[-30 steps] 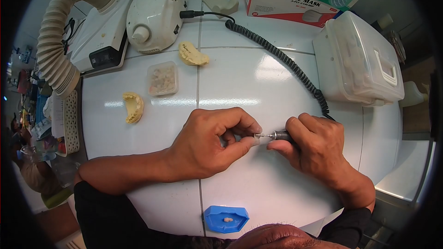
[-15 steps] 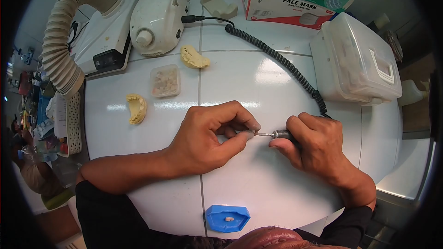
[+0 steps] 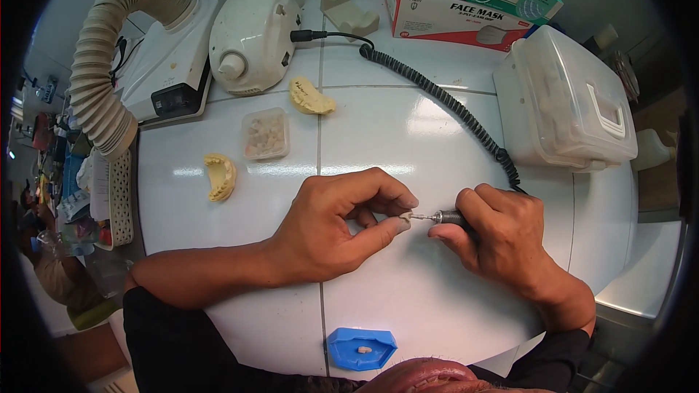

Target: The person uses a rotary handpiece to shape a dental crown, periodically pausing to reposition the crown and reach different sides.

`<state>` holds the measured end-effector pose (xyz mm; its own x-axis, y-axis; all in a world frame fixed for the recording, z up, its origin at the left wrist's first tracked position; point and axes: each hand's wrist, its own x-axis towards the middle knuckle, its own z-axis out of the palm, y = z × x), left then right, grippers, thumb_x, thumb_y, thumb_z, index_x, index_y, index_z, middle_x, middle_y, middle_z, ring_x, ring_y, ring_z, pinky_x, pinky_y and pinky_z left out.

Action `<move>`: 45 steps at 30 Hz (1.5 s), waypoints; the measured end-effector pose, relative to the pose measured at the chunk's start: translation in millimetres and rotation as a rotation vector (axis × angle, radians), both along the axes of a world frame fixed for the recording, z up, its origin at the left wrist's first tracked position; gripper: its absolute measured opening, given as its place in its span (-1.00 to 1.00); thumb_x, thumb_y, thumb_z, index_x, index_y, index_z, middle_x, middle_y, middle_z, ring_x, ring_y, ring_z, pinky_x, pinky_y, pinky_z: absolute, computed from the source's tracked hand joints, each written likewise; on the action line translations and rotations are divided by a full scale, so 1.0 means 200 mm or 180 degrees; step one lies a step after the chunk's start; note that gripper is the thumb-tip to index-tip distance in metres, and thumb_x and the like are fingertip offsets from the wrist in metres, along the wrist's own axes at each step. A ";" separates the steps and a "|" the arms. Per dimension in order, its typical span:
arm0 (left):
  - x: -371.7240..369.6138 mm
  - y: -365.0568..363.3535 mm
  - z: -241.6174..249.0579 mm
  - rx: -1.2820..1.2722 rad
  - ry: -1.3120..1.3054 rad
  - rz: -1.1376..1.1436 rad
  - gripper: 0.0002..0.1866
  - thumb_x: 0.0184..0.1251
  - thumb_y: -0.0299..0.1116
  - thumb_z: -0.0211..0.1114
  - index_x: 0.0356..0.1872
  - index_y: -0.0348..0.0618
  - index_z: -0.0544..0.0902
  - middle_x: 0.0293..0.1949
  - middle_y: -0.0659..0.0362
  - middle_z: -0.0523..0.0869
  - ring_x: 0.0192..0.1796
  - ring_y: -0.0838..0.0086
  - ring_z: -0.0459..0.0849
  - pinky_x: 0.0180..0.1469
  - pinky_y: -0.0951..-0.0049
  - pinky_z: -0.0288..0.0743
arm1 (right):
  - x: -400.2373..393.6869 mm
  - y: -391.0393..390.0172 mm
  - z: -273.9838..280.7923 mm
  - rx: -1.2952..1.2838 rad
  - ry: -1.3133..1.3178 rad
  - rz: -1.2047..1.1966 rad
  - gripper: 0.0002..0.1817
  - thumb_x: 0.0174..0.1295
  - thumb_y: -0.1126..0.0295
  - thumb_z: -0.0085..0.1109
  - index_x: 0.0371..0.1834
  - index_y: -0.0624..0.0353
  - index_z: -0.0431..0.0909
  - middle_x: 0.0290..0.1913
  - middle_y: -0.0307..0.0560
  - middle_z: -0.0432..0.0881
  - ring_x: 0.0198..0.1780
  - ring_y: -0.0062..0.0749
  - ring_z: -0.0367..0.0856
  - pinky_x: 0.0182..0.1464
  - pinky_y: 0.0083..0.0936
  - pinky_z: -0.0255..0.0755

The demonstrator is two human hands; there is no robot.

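Note:
Between thumb and forefinger, my left hand [image 3: 328,229] pinches a small tooth-coloured piece [image 3: 405,215], which looks like a denture tooth and is partly covered by the fingertips. My right hand [image 3: 506,229] is wrapped around a dark rotary handpiece [image 3: 450,218], pointing left. Its thin metal bur [image 3: 422,217] reaches right up to the piece at my left fingertips. Nearer to me lies a blue tray [image 3: 338,353] with a small tooth-like piece [image 3: 364,350] inside.
Two yellowish dental casts [image 3: 312,97] and a clear box [image 3: 266,155] of small pieces lie beyond my left hand. Behind stand the micromotor unit [image 3: 251,40] with its coiled cord [image 3: 444,94], a ribbed suction hose [image 3: 91,65], mask boxes [image 3: 459,25] and a lidded case [image 3: 539,109].
The view has shifted slightly, so everything sits a little lower and to the right. At my left fingertips, more of the small piece shows now. Both hands keep their grips.

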<state>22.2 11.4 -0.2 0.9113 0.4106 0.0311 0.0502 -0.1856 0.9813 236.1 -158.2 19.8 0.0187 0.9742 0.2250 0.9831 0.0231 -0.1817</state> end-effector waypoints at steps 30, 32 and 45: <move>0.01 0.01 -0.01 0.0317 -0.0053 0.0024 -0.81 0.42 -0.55 0.60 -0.03 -0.28 0.78 -0.12 0.15 0.86 -0.24 0.57 0.79 -0.26 0.55 0.64 | 0.01 0.00 -0.01 0.0045 0.0106 0.0082 -0.41 0.36 -0.21 0.56 -0.43 0.05 0.54 -0.56 -0.21 0.43 -0.65 -0.27 0.48 -0.57 -0.31 0.36; 0.01 0.00 0.00 0.0285 -0.0005 -0.0004 -0.80 0.40 -0.55 0.60 -0.04 -0.28 0.77 -0.11 0.16 0.85 -0.27 0.59 0.77 -0.28 0.55 0.62 | 0.01 0.00 -0.01 0.0072 0.0137 0.0116 -0.41 0.36 -0.20 0.56 -0.42 0.06 0.54 -0.55 -0.21 0.43 -0.65 -0.27 0.49 -0.56 -0.32 0.36; 0.00 0.01 0.00 0.0240 0.0074 -0.0107 -0.78 0.36 -0.57 0.62 -0.06 -0.30 0.76 -0.16 0.14 0.88 -0.27 0.57 0.81 -0.25 0.54 0.67 | 0.01 0.00 -0.01 0.0072 0.0101 0.0185 -0.43 0.38 -0.21 0.53 -0.40 0.04 0.55 -0.55 -0.23 0.41 -0.64 -0.28 0.48 -0.55 -0.32 0.36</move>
